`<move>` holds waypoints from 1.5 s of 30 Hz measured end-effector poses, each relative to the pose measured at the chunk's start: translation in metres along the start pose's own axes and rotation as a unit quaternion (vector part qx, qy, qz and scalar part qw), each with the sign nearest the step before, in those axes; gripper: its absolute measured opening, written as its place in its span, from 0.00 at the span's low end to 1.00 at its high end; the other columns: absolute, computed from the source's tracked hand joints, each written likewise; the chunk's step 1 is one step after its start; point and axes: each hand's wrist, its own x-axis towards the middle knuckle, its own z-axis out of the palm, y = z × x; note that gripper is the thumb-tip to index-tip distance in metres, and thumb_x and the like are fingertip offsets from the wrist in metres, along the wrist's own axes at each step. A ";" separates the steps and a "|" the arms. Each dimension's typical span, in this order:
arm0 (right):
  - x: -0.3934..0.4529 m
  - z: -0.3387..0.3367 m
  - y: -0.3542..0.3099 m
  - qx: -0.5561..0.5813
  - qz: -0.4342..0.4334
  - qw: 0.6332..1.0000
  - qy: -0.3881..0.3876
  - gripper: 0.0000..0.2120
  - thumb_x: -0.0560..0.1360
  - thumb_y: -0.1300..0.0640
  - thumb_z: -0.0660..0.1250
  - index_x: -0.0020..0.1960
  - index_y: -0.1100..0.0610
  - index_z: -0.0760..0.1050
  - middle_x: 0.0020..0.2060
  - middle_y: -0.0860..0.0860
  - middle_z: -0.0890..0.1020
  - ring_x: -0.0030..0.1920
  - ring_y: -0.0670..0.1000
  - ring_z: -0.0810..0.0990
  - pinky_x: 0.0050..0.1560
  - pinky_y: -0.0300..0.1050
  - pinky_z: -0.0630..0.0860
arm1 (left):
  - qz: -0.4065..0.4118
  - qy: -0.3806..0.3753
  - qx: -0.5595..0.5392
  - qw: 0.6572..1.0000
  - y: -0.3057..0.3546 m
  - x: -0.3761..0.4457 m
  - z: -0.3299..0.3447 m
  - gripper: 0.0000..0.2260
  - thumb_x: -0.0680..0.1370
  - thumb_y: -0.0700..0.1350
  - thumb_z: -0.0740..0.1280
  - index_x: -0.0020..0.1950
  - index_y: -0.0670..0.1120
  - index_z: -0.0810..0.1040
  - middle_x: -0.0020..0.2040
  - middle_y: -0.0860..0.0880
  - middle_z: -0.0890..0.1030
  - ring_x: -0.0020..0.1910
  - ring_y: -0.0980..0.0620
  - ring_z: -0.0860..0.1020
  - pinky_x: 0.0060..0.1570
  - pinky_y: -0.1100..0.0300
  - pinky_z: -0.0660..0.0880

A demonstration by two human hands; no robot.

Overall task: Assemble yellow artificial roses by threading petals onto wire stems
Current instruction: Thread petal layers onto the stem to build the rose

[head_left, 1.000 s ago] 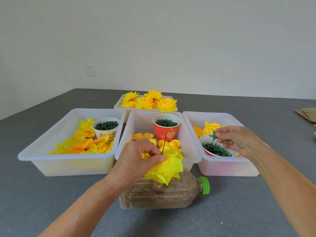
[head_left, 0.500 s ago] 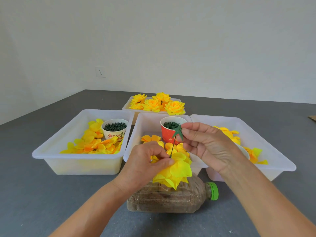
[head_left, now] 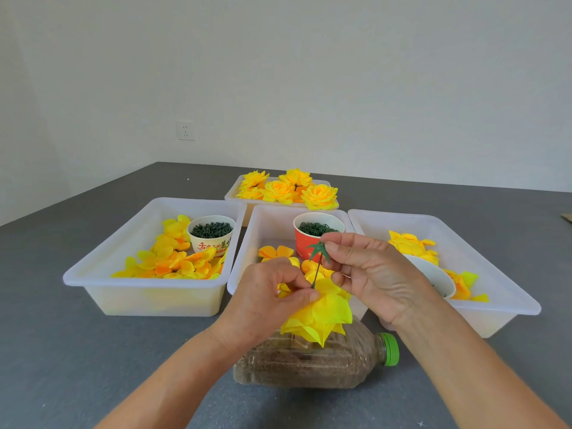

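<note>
The left hand (head_left: 272, 292) is pinching the yellow rose (head_left: 318, 314) right where the stem (head_left: 318, 270) comes out of the petals, thumb and forefinger closed on the bloom so it stays put. The flower hangs upside down just above the bottle (head_left: 312, 360), which lies on its side on the table (head_left: 77, 366) and looks full of something brown and grainy. My guess is it's a weighted work stand, though I can't tell if the rose actually touches it.

The right hand (head_left: 368, 274) has its fingertips closed on a little green star-shaped leaf piece (head_left: 317, 249) at the top end of the stem, right over the rose. It looks like it's being slid down the wire to cap the back of the petals, so this flower seems nearly done. The tricky bit is probably keeping the thin wire straight while pushing.

The supplies sit in a fan behind the bottle, which makes sense for reach. The middle tub (head_left: 244, 264) straight behind it has a red cup (head_left: 305, 246) of green bits and some loose petals. The left tub (head_left: 93, 274) has a heap of petals (head_left: 173, 258) and a white cup (head_left: 210, 243) of more green bits. The right tub (head_left: 501, 308) is mostly hidden by the right hand, with petals and a bowl showing. Farthest back, the finished roses (head_left: 288, 188) are in their own tray, out of the way.
</note>
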 end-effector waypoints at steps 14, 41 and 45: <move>-0.006 -0.002 0.001 0.000 0.014 1.000 -0.013 0.09 0.60 0.62 0.70 0.40 0.58 0.82 0.28 0.51 0.80 0.28 0.45 0.78 0.27 0.34 0.73 | 0.002 0.000 0.004 1.000 0.000 0.000 0.000 0.06 0.70 0.41 0.74 0.34 0.47 0.80 0.34 0.54 0.77 0.37 0.55 0.75 0.40 0.56 0.73; -0.012 -0.004 0.014 -0.306 -0.111 0.946 -0.006 0.04 0.66 0.65 0.75 0.41 0.59 0.83 0.38 0.52 0.85 0.38 0.41 0.81 0.42 0.33 0.77 | -0.044 -0.008 0.002 0.999 -0.005 -0.002 -0.011 0.05 0.68 0.43 0.76 0.40 0.51 0.83 0.36 0.58 0.82 0.39 0.62 0.78 0.45 0.68 0.74; -0.011 -0.003 0.012 -0.337 -0.123 0.933 -0.011 0.04 0.67 0.65 0.75 0.40 0.59 0.83 0.35 0.46 0.84 0.36 0.38 0.80 0.42 0.33 0.77 | -0.048 -0.019 -0.013 0.999 -0.005 -0.004 -0.015 0.10 0.66 0.40 0.77 0.40 0.49 0.77 0.39 0.55 0.83 0.43 0.63 0.80 0.47 0.70 0.73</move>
